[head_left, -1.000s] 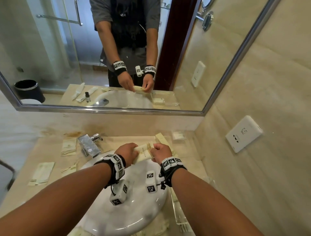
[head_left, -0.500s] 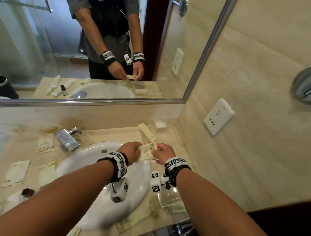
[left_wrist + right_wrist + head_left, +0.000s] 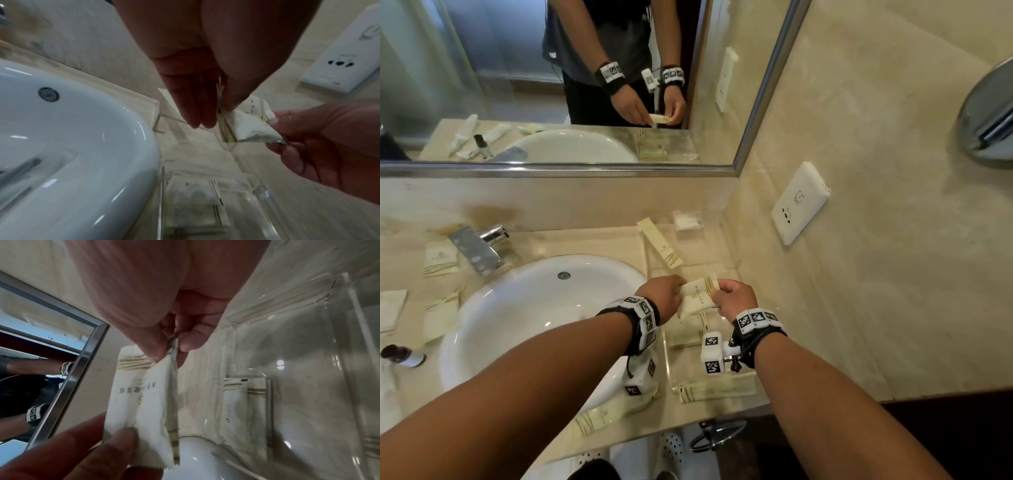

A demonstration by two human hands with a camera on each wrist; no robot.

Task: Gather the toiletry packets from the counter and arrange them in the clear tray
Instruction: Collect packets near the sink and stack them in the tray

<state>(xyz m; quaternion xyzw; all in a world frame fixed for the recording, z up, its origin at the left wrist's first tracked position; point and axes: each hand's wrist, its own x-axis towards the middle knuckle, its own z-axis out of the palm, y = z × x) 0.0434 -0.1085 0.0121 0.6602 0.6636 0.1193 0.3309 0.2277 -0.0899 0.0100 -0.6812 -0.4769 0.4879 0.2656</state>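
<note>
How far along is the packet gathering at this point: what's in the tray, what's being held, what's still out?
Done: the clear tray already holds a long packet and at least one more below the hands. In hand: the left hand and right hand pinch one packet above it. Left: several packets beside the sink, two at the front edge.

the packet [image 3: 144,395] i hold carries a line of small dark print above gold stripes, too blurred for me to read, and the wall socket plate [image 3: 800,202] bears only an unreadable grey mark.
</note>
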